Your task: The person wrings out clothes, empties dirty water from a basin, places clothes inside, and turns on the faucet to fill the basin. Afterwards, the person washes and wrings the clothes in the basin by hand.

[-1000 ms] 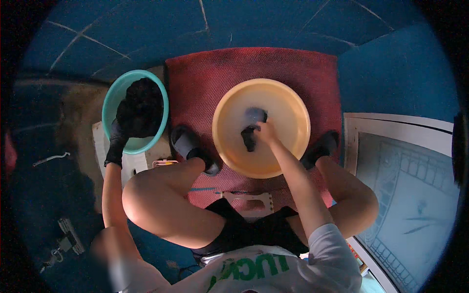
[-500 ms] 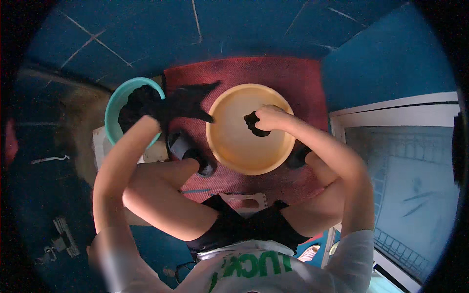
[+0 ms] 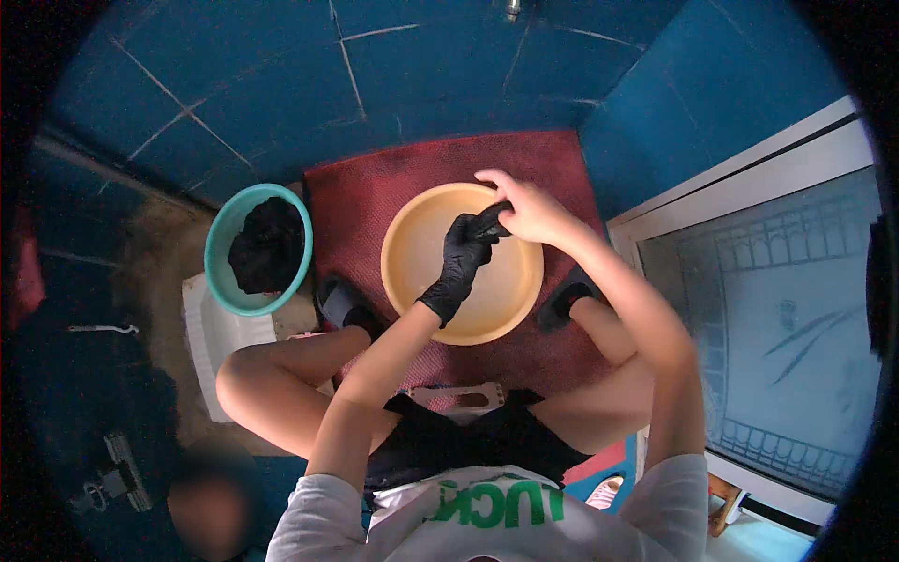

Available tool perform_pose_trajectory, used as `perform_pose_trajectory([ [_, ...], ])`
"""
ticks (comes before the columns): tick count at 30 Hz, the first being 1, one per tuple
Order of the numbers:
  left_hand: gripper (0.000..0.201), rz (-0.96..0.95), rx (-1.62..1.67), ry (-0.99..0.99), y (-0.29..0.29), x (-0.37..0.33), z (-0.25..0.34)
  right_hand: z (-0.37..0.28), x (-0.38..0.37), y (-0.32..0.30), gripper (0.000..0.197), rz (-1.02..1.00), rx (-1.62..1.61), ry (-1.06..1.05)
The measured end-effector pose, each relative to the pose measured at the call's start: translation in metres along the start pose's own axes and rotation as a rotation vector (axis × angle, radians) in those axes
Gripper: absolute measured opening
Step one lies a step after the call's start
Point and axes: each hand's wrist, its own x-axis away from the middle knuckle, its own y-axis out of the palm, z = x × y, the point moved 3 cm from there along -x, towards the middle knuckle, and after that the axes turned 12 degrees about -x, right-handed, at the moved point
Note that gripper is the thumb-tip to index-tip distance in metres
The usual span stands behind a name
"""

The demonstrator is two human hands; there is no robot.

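Observation:
A black glove covers my left hand (image 3: 465, 248), which reaches over the yellow basin (image 3: 390, 272) from the lower left. My bare right hand (image 3: 534, 211) comes in from the right, above the basin's far right rim. Between the two hands is a small, dark black piece (image 3: 491, 221), soft-looking; whether it is a glove or other cloth is hard to make out. Both hands close on it, though one or two fingers of the right stretch past it. Pale, cloudy contents show in the basin. A teal basin (image 3: 213, 267) to the left holds bunched black cloth (image 3: 269, 245).
Both basins stand between blue tiled walls (image 3: 281, 75), the yellow one on a red mat (image 3: 351, 192). Slippered feet (image 3: 343, 302) flank the yellow basin. A white ceramic fixture (image 3: 211, 351) lies below the teal basin. On the right is a white-framed glass door (image 3: 768, 300).
My left hand has come from the teal basin to the yellow one. The trailing black cloth now lies bunched in the teal basin. My right hand has risen toward the far rim.

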Motion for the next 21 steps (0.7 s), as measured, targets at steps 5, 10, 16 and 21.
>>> perform_pose_trajectory([
  [5, 0.026, -0.115, 0.119, 0.119, 0.0, -0.003, 0.013, 0.073, 0.022, 0.064, 0.062, -0.033, -0.4, 0.059],
  [10, 0.031, -0.137, 0.579, -0.059, -0.006, -0.002, -0.013, 0.076, 0.042, 0.103, 0.083, -0.372, -1.32, 0.449],
  [16, 0.04, -0.376, -0.413, 0.297, -0.03, -0.002, -0.029, 0.069, 0.042, 0.113, 0.087, 0.047, -0.884, 0.15],
  [21, 0.039, -0.641, 0.005, 0.204, -0.047, 0.0, -0.023, 0.073, 0.038, 0.11, 0.056, 0.138, -0.532, 0.223],
])
